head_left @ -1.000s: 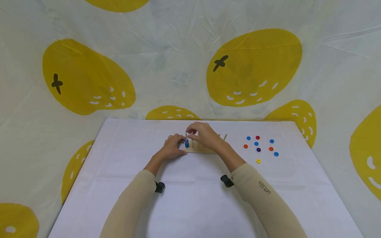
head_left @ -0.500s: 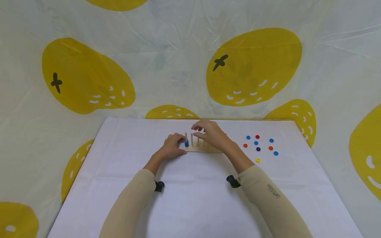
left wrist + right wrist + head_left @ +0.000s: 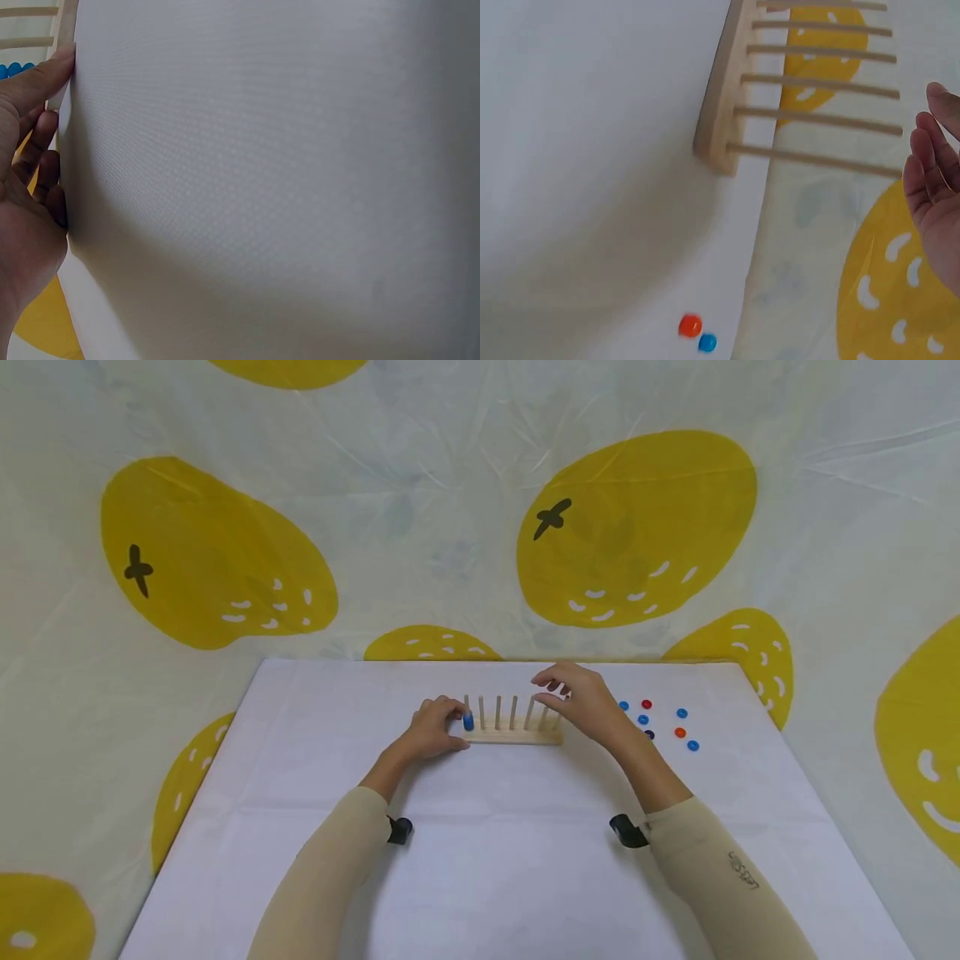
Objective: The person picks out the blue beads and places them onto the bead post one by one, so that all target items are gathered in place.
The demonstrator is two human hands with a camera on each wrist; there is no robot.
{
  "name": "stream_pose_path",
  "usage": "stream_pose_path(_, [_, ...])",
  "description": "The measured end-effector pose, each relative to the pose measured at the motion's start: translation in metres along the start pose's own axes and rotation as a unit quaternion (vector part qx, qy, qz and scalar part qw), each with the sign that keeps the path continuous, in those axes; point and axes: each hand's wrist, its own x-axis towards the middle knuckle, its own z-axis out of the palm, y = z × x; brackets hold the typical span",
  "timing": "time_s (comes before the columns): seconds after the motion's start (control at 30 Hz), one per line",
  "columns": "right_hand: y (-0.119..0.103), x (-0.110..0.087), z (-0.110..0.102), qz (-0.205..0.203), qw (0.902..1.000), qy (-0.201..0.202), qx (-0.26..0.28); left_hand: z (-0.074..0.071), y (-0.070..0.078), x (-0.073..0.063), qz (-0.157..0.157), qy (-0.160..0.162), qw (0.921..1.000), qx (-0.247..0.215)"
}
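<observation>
A wooden peg rack (image 3: 517, 737) with several upright pegs stands near the table's far side. Blue rings (image 3: 468, 722) are stacked on its leftmost peg; in the left wrist view these blue rings (image 3: 15, 70) show beside the thumb. My left hand (image 3: 431, 729) grips the left end of the base, thumb at the front edge and fingers behind. Above the rack's right end is my right hand (image 3: 588, 697), its fingers loosely bent and nothing between them. The right wrist view shows that hand (image 3: 939, 195) apart from the bare peg tips.
Several loose rings lie right of the rack, among them a red ring (image 3: 647, 704), an orange ring (image 3: 680, 732) and a blue ring (image 3: 693, 746). My right forearm covers part of that area. A white cloth (image 3: 480, 860) covers the table; a patterned curtain (image 3: 435, 527) hangs behind.
My right hand has moved rightward from the leftmost peg to the rack's right end. The upper blue ring has dropped down the leftmost peg. My left hand has stayed in place.
</observation>
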Motion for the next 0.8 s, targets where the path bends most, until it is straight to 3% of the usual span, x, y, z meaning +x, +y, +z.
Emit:
stream_pose_path(0.17, [0.019, -0.016, -0.015, -0.012, 0.9989, 0.043, -0.016, 0.0, -0.001, 0.0, 0.001, -0.001, 1.0, 0.001])
stream_pose_path(0.3, [0.035, -0.029, -0.028, 0.003, 0.9976, 0.058, -0.036, 0.0, -0.002, 0.001, 0.006, 0.0, 1.0, 0.0])
stream_pose_path(0.57, [0.067, -0.062, -0.052, 0.054, 0.9945, 0.053, -0.073, -0.002, -0.002, 0.0, 0.018, -0.006, 0.9998, -0.009])
stream_pose_path(0.8, [0.093, -0.098, -0.07, 0.116, 0.9881, 0.034, -0.096, -0.002, 0.0, -0.001, 0.01, -0.008, 0.9999, -0.006])
